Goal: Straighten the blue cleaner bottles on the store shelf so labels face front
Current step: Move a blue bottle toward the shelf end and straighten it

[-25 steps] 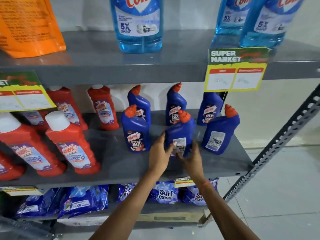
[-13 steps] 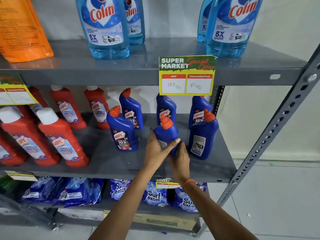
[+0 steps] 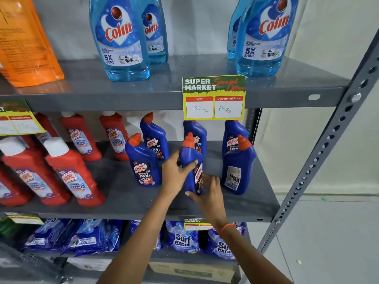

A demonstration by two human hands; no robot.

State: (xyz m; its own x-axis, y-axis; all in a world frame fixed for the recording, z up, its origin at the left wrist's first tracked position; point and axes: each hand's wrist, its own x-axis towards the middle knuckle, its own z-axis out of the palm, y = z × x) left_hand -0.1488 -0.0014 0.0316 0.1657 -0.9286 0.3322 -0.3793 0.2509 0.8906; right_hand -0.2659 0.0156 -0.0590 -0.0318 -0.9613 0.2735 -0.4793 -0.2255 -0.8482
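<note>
Middle blue bottle (image 3: 191, 160) at the front of the grey middle shelf (image 3: 127, 199), held between both hands. Left hand (image 3: 176, 175) wrapped round its left side, thumb pressed across the body below the orange cap. Right hand (image 3: 209, 193) cupped against the lower right side, fingers over part of the label, thumb reaching under toward the base. Label turned toward the right, only partly readable. Possibly lifted a little off the shelf; base hidden behind the right hand, so hard to say.

Just left, front-left blue bottle (image 3: 143, 162) upright, label facing front. To the right, front-right blue bottle (image 3: 238, 167) showing its pale back label. Behind, three more blue bottles (image 3: 154, 138) in a row, labels forward. Further left on the same shelf, red bottles (image 3: 69, 171) with white caps. Upper shelf (image 3: 114, 89) holding clear blue glass-cleaner bottles (image 3: 121, 37), price card (image 3: 213, 98) clipped to its edge.
</note>
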